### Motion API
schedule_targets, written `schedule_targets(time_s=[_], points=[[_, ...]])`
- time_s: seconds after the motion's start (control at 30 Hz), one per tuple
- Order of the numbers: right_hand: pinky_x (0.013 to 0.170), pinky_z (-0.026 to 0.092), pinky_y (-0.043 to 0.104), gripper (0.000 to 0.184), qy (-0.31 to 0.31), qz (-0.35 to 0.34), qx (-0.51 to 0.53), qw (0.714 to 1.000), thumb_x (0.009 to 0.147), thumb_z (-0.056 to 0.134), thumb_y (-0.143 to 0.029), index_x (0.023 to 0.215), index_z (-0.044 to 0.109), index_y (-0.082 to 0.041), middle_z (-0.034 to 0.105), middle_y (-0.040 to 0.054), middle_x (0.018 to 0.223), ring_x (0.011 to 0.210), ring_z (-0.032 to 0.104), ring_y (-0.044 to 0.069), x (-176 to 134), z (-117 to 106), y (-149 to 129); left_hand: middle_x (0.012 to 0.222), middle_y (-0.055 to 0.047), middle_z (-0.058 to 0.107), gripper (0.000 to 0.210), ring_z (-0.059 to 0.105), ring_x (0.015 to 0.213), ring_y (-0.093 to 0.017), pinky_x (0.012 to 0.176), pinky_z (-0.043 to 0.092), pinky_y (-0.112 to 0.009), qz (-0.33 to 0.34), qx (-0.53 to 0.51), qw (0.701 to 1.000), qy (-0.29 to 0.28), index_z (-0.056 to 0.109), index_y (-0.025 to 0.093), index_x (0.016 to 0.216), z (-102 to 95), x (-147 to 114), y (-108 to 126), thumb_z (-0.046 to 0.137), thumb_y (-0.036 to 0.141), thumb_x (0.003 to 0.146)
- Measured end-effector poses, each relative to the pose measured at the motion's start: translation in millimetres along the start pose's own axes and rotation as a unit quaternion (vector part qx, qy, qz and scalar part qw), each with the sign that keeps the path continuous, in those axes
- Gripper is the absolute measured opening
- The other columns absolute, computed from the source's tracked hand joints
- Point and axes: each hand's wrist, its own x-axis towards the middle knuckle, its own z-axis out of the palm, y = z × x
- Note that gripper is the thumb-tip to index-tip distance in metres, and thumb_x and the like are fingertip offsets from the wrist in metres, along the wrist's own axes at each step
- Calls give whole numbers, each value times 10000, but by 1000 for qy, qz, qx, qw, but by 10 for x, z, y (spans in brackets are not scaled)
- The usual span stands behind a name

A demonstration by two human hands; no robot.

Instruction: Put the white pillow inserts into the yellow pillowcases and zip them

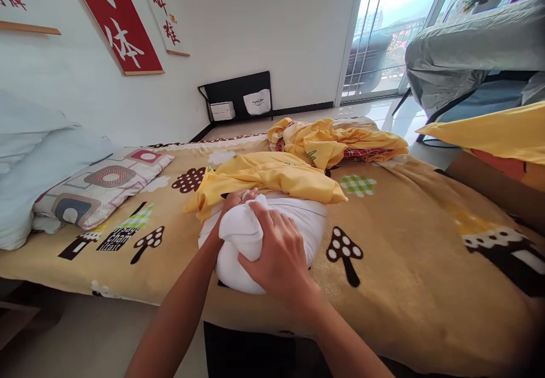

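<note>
"What have your fingers got?"

"My right hand [279, 247] holds a bunched fold of the white pillow [240, 264], thumb on the near side and fingers laid over the top. My left hand [239, 198] is at the pillow's far left edge, fingers bent against the cloth — the fold hides part of them, so I cannot tell whether they grip."

"And where does the pillow lie?"

"On the tan blanket [395, 236], close to its near edge, bulging towards me under my hands."

"What is just around it?"

"A yellow cover [268, 168] lies along the pillow's far side, touching it. Beyond that is a crumpled yellow heap [327, 139], with some red check showing. Right of the pillow, a dark spotted mushroom [344, 253] is printed on the blanket."

"Farther out?"

"Well left of the pillow there's a patterned cushion [113, 182]. Far beyond the pillow, a black panel [238, 91] stands by the wall — a white bag [257, 103] against it."
</note>
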Motion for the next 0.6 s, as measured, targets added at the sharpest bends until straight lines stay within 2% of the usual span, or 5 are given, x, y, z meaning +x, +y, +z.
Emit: schedule_targets(time_s=[0.13,0.27,0.43,0.53,0.6], points=[[892,411,369,799,-132,-72,68,986,700,653,-249,1440,362,-333,591,55,1122,1034,545,252,-92,-189,230,623,42,356,404,347,585,-94,569,352,-257,23,-25,999,-40,350,204,628,37,-128,-26,495,515,842],[917,391,350,567,-225,-114,77,965,687,703,-267,1236,596,-360,605,33,1089,1071,544,244,-102,-287,337,604,49,299,430,283,581,-89,546,273,-247,34,-18,997,-65,308,196,598,51,-222,-52,484,505,838],[843,405,334,334,-174,-102,95,975,678,742,-362,988,666,-264,637,32,985,947,579,222,-92,-251,282,635,46,334,430,314,594,-96,563,291,-242,17,-31,996,-81,358,190,644,-1,-270,-19,455,544,867],[799,405,317,323,-141,-86,109,980,694,736,-485,893,664,-242,653,30,927,879,585,206,-71,-237,313,677,31,409,415,387,638,-112,622,346,-244,45,0,994,-96,429,185,689,-22,-288,39,409,542,899],[757,403,297,320,-134,-71,130,980,710,722,-507,854,655,-229,660,19,867,815,582,186,-29,-254,372,762,3,504,383,472,721,-136,698,394,-256,89,18,995,-32,497,186,785,-62,-316,61,351,510,930]])
